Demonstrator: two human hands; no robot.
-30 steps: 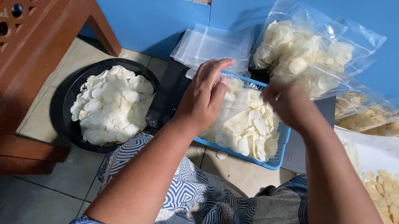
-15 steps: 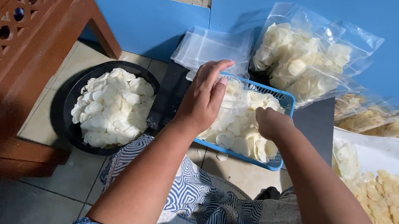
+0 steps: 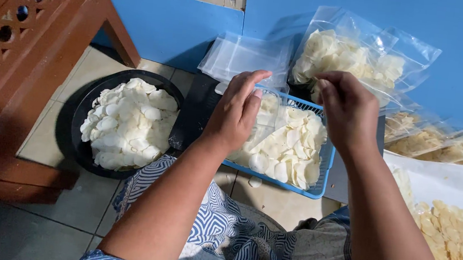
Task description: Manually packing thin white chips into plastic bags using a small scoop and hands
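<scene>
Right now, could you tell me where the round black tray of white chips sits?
The round black tray lies on the tiled floor, left of the blue plastic basket.

Chip-filled clear bag in blue basket

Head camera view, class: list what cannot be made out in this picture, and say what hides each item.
- Left hand: palm and grip face away; whether it pinches the clear bag cannot be told.
- Right hand: fingertips curl under, so any chips held are hidden.
- Blue basket: its left rim lies behind the left wrist.
- Yellowish chips: cut off by the right edge.
- Black tray: its base is covered by white chips.
</scene>
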